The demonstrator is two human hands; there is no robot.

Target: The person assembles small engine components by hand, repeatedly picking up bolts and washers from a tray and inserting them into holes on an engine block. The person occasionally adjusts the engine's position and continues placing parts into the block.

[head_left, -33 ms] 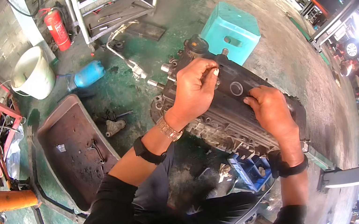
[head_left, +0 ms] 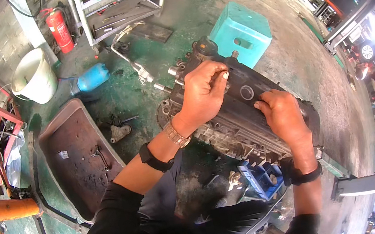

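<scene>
Before me stands an engine [head_left: 232,144] with a dark valve cover [head_left: 260,80] on top, bearing a round ring mark and a black filler cap [head_left: 205,47] at its far left end. Over the cover's far half, my left hand [head_left: 205,91] is closed in a pinch, thumb against the fingers; whatever lies in the pinch is too small or hidden to name. My right hand [head_left: 282,116] is at the cover's right half, fingers curled inward and thumb near the ring mark. Anything in those curled fingers is hidden from view.
Left of me lies a grey-brown tray [head_left: 71,151] with a metal part in it. A blue parts bin [head_left: 252,180] sits by the engine's near side, a turquoise stool [head_left: 240,33] behind it. Beyond are a bucket [head_left: 37,80], a blue cylinder [head_left: 93,77] and a trolley [head_left: 123,16].
</scene>
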